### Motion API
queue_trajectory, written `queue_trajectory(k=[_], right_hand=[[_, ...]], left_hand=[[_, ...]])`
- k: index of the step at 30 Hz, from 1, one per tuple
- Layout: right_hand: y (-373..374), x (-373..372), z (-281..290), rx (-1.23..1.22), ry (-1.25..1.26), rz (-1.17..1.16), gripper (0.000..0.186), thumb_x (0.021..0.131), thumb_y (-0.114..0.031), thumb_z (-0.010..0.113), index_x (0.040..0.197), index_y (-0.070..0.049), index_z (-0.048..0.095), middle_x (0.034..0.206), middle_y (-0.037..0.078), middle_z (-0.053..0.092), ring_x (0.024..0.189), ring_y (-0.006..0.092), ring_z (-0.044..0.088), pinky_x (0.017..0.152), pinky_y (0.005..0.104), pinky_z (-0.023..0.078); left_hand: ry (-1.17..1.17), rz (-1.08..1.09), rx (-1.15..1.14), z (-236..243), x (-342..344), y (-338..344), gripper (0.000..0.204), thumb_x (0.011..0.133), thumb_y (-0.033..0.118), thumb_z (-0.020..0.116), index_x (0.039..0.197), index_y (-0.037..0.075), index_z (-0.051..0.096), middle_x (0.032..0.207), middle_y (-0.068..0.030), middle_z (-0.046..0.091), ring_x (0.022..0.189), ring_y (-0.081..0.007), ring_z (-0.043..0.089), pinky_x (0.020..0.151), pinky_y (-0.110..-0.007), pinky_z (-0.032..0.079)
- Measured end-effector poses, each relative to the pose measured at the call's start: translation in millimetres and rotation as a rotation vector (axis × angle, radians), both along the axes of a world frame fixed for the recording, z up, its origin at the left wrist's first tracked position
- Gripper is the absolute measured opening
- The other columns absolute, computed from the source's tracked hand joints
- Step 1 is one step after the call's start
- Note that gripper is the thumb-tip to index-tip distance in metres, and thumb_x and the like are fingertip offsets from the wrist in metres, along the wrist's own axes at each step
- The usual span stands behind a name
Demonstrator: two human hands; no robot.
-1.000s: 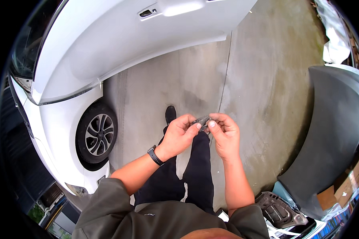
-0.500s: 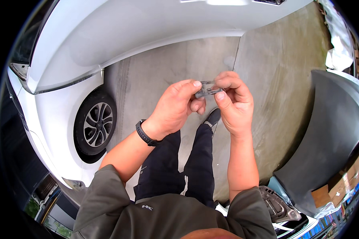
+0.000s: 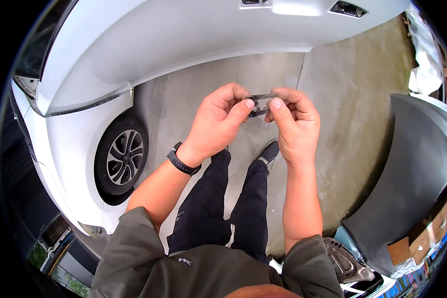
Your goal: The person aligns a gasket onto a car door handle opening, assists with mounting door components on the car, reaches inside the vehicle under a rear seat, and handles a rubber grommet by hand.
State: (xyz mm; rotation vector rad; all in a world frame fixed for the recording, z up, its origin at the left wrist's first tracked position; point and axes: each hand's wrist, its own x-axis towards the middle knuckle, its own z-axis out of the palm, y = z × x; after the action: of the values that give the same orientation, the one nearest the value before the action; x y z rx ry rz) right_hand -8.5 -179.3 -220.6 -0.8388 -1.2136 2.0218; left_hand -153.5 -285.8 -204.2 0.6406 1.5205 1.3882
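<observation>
A small clear-grey plastic piece [image 3: 261,104] is pinched between both of my hands in front of my chest. My left hand [image 3: 218,121] grips its left end with thumb and fingers; a black watch sits on that wrist. My right hand [image 3: 293,121] holds the right end, thumb on top. Most of the piece is hidden by my fingers. Below my hands are my dark trousers and one black shoe [image 3: 270,151] on the concrete floor [image 3: 347,94].
A white car [image 3: 149,44] fills the top and left, its raised panel overhead and a front wheel [image 3: 121,156] at left. A dark grey body panel [image 3: 412,169] stands at right, cardboard [image 3: 432,228] and a black plastic part [image 3: 345,260] at lower right.
Both hands have risen closer to the camera with the small piece still held between them. The view has shifted slightly, and my feet have moved beneath.
</observation>
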Motion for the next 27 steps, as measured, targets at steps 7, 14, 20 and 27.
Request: queue_trajectory(k=[7,14,20,27], right_hand=[[-7.8,-15.4,7.8,-0.149,0.050,-0.046,0.024,0.098,-0.010,0.073,0.118,0.001,0.067,0.100,0.006,0.071,0.086,0.0132,0.066,0.083,0.0312,0.057],[17.2,-26.0,14.5,0.071,-0.048,-0.019,0.017,0.099,-0.010,0.071,0.111,0.002,0.068,0.093,0.003,0.071,0.083,0.0088,0.064,0.075,0.0270,0.054],[48.8,-36.5,37.7,0.242,-0.221,0.045,0.013,0.097,-0.011,0.069,0.098,0.002,0.071,0.075,-0.005,0.061,0.067,0.0030,0.048,0.059,0.0224,0.041],[61.0,-39.9,45.0,0.247,-0.333,0.107,0.018,0.094,-0.014,0.069,0.095,0.003,0.070,0.070,-0.004,0.058,0.063,0.0029,0.046,0.055,0.0238,0.037]], left_hand=[[-0.319,0.265,0.041,1.6,8.0,16.3,0.011,0.105,0.018,0.062,0.098,0.010,0.063,0.094,-0.0028,0.069,0.085,-0.0132,0.063,0.082,-0.033,0.053],[-0.131,0.236,0.034,-9.4,2.5,27.5,0.017,0.103,0.019,0.065,0.108,0.003,0.067,0.089,-0.0035,0.070,0.081,-0.0119,0.063,0.078,-0.030,0.053],[-0.010,0.253,0.109,3.2,-26.2,50.6,0.015,0.104,0.019,0.060,0.104,0.005,0.066,0.090,-0.0035,0.068,0.083,-0.0133,0.060,0.081,-0.031,0.051],[-0.036,0.185,0.128,2.2,-31.7,53.1,0.014,0.104,0.018,0.057,0.100,0.006,0.064,0.087,-0.0041,0.068,0.080,-0.0135,0.061,0.079,-0.032,0.052]])
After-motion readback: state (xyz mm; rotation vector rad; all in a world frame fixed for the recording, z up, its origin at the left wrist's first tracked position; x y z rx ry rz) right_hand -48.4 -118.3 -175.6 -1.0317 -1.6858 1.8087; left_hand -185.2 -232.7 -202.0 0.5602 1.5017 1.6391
